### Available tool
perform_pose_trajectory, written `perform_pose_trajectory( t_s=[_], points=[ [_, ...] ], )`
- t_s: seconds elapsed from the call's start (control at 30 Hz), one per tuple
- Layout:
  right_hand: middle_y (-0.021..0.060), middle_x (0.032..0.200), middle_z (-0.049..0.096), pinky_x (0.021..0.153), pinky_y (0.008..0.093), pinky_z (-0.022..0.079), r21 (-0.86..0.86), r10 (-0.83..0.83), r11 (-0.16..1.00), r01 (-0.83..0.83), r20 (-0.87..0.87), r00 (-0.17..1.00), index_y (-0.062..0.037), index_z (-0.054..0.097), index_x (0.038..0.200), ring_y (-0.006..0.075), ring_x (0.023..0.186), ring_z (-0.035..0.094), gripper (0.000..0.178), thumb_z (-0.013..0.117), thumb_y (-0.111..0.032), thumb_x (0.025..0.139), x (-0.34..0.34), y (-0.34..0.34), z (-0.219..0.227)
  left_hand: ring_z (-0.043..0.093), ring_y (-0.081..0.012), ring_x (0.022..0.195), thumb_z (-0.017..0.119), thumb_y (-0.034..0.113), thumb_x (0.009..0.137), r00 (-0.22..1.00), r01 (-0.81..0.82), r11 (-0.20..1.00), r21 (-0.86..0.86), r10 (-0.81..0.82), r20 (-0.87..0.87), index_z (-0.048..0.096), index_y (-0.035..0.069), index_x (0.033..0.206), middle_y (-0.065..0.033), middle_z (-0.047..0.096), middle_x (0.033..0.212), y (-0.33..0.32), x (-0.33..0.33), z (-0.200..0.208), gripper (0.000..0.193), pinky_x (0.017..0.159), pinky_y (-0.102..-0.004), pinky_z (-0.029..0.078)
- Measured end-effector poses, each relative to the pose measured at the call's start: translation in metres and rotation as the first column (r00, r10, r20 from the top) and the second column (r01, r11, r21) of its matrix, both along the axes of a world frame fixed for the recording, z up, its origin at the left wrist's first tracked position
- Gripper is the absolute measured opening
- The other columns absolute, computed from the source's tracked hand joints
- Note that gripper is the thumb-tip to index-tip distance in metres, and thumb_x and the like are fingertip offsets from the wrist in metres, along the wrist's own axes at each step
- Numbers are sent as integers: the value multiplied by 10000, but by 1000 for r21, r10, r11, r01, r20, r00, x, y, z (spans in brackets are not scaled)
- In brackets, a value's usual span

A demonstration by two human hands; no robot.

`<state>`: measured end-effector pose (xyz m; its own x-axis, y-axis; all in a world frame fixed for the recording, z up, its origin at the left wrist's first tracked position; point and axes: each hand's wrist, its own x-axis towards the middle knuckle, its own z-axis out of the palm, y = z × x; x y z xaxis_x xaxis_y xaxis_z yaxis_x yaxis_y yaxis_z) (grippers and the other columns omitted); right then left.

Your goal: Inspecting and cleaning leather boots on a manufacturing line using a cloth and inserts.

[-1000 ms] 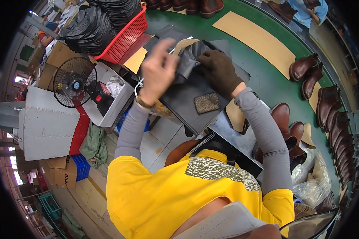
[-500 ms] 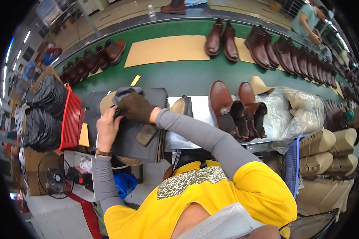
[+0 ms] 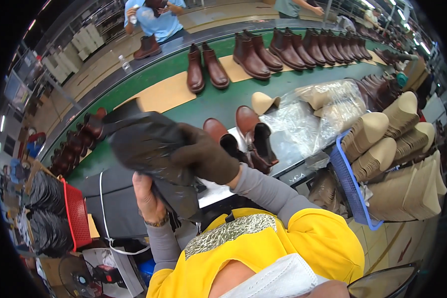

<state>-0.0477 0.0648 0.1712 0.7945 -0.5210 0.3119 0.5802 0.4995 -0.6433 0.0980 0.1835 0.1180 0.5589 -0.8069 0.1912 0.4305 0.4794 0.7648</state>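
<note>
holding dark bundle (image 3: 146,141), gloved right fingers (image 3: 187,156), higher now

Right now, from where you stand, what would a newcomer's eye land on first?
Probably the glossy black plastic bundle left of centre, gripped by the brown-gloved right hand, with the bare left hand at its lower edge. Next, the long row of dark reddish-brown boots along the far side of the green table. At right, stacked beige curved pieces stand in a blue basket.
</note>
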Motion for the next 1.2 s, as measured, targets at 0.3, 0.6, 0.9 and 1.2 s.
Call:
perform_pose_trajectory(
  t_s=[0.3, 0.6, 0.9, 1.2],
  points=[
    [83, 832, 556, 626, 324, 440, -769, -641, 478, 424, 24, 767, -38, 589, 903, 268, 713, 552, 279, 722, -8, 660, -50, -16, -7, 632, -286, 991, 736, 121, 674, 844, 123, 983, -136, -31, 536, 455, -53, 1249, -155, 629, 1093, -93, -57, 57, 664, 892, -379, 486],
    [46, 915, 617, 602, 256, 458, -904, -432, 419, 87, -114, 894, -20, 558, 1169, 93, 702, 587, 376, 658, -116, 820, -46, -4, -84, 585, -398, 1055, 638, 220, 788, 991, 75, 891, -448, -116, -64, 344, 89, 1292, -189, 519, 1172, -89, -38, 62, 598, 856, -495, 544],
    [65, 964, 639, 659, 243, 473, -724, -727, 513, 461, -82, 681, 2, 488, 1272, 111, 789, 602, 470, 641, -34, 829, -24, 4, -31, 612, -259, 1036, 712, 5, 689, 907, -111, 930, -351, 239, 348, 383, -30, 1277, -142, 555, 1156, -78, -58, 33, 675, 877, -377, 517],
    [88, 1084, 610, 862, 299, 487, -759, -857, 312, 572, 36, 515, 26, 375, 1344, 186, 976, 603, 734, 757, -77, 725, -45, 12, -41, 644, -236, 926, 635, 146, 797, 993, -109, 994, 18, 108, 48, 487, -11, 1151, -131, 597, 1027, -94, -74, 18, 415, 796, -362, 540]
  ],
)
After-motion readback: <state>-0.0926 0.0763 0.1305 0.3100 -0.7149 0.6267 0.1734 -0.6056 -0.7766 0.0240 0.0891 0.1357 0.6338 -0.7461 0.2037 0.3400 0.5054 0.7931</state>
